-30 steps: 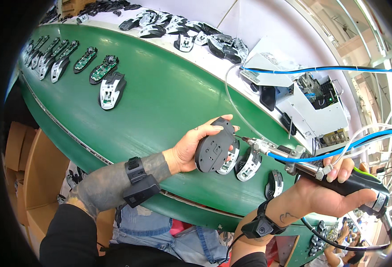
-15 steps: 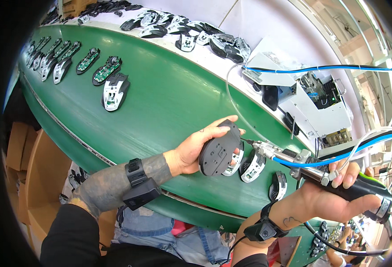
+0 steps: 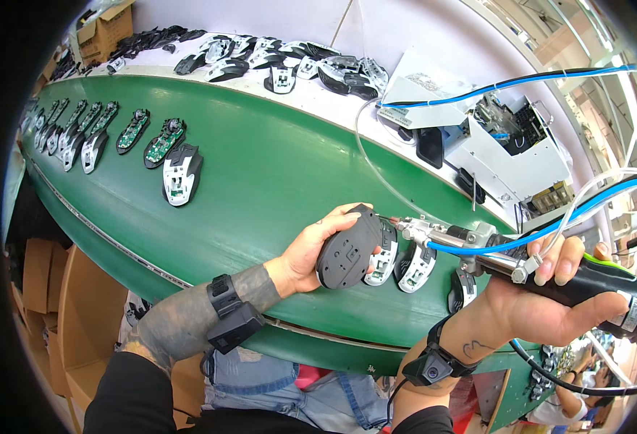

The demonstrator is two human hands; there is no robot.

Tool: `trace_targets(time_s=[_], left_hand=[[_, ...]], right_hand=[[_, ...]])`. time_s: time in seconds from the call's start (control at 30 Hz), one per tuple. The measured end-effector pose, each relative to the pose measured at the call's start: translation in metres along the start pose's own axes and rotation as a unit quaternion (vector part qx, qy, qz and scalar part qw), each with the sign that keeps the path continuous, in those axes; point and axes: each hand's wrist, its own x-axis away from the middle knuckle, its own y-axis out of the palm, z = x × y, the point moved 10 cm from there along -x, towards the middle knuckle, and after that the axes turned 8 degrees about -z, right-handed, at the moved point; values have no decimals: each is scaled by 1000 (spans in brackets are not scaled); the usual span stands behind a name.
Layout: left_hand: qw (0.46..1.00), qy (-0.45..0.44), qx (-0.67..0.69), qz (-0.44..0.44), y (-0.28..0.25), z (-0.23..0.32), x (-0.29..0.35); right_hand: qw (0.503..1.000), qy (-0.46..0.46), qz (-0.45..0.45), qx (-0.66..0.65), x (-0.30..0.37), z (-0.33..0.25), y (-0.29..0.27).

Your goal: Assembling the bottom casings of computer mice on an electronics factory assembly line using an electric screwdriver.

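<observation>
A black computer mouse [image 3: 348,251] is gripped by its edges in my left hand [image 3: 305,254], its dark underside with small holes turned toward me. My right hand [image 3: 543,307] wraps round a black power screwdriver [image 3: 583,300] with a metal front, hose-fed by blue and white lines. The driver's thin tip [image 3: 389,218] reaches the mouse's upper edge; whether it touches a screw is too small to tell. Just behind the held mouse lie a white-and-black mouse [image 3: 384,262], a second such mouse [image 3: 415,267] and a darker mouse [image 3: 462,291] on the green belt.
Opened mice with green circuit boards [image 3: 165,143] and white shells [image 3: 181,176] line the belt's left. Along the white ledge sit several mouse shells [image 3: 282,78]. A screw-feeding machine [image 3: 510,163] stands at right, a clear hose [image 3: 360,137] looping from it. Cardboard boxes [image 3: 90,318] stand at lower left.
The view has tilted, so the belt and ledge sit differently in it. The driver's tip has come to the held mouse's upper edge. Both hands keep their holds.
</observation>
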Motion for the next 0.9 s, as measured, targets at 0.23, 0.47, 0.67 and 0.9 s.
trace_targets(time_s=[0.23,0.47,0.67,0.9], left_hand=[[1000,-9,2,-7,5,-1,1],[988,35,-145,35,-6,24,1],[984,140,-24,110,-45,65,1],[986,148,9,75,-31,63,4]], right_hand=[[1000,8,-8,-8,1,2,4],[1000,-6,26,11,6,-1,10],[995,36,-41,-86,4,-2,15],[994,69,-72,-36,18,12,44]])
